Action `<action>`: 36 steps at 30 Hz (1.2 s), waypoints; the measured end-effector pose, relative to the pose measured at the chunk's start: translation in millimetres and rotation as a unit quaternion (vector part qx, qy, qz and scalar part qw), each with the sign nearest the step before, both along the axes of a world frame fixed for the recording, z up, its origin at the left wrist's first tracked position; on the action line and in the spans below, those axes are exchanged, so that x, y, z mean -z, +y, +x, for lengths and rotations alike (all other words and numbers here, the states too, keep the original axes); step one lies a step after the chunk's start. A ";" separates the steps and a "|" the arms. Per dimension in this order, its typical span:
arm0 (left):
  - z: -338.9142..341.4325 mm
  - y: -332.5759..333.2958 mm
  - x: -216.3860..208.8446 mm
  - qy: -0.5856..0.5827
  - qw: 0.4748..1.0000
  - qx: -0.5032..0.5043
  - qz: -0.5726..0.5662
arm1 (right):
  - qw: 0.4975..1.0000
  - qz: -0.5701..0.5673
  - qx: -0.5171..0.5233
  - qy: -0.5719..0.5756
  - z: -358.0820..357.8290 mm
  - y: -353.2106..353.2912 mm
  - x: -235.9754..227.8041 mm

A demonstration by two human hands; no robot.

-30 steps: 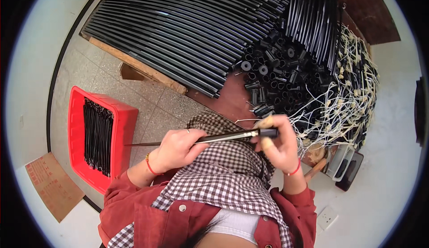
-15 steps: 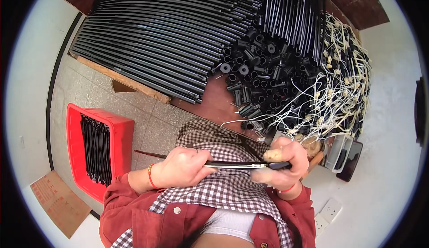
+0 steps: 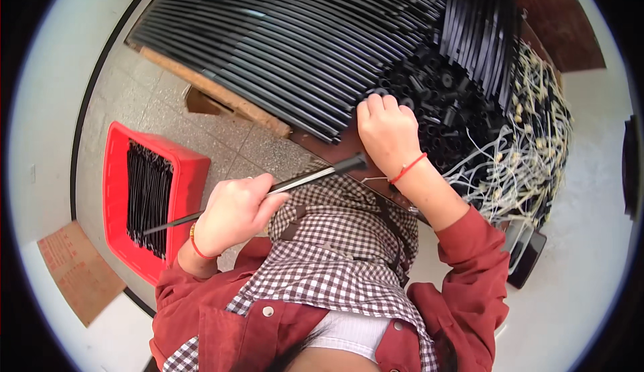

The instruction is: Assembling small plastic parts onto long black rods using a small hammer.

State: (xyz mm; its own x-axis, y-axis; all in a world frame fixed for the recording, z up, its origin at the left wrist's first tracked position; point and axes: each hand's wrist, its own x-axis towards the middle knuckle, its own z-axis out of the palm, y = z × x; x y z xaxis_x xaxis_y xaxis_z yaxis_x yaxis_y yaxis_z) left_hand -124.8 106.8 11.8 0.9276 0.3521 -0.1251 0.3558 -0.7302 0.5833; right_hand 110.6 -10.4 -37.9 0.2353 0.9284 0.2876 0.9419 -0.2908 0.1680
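A slim black rod (image 3: pixel 305 178) with a thicker black end piece slants up to the right across my lap, my left hand (image 3: pixel 233 212) closed around its middle. Its thin tail passes in front of the red bin. My right hand (image 3: pixel 389 134) is stretched forward to the near-left edge of a heap of small black plastic fittings (image 3: pixel 446 87). The fingers there are curled down. A dark rounded piece shows at the fingertips, but whether they grip it is hidden.
Long black tubes (image 3: pixel 268 57) lie in rows on the table, with more tubes (image 3: pixel 476 30) behind the heap. White wires (image 3: pixel 530 150) tangle at the right, near a clear container (image 3: pixel 516 238) and dark phone-like object (image 3: pixel 528 259). A red bin (image 3: pixel 191 171) of thin black rods stands left, above flattened cardboard (image 3: pixel 80 271).
My right hand has let go of the rod's thick end and moved forward to the fittings. My left hand has shifted left with the rod, which now tilts up to the right.
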 end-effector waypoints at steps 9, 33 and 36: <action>13.2 -17.7 -10.4 -0.050 0.997 0.030 0.055 | 0.960 0.135 -0.056 0.239 9.4 -34.2 -54.1; 134.2 -118.2 -11.4 -0.017 0.949 0.280 0.145 | 0.876 0.292 0.229 0.307 -31.8 -214.3 -20.8; 134.6 -117.9 -12.4 -0.019 0.948 0.283 0.144 | 0.907 0.220 0.271 0.234 -32.4 -218.1 -31.6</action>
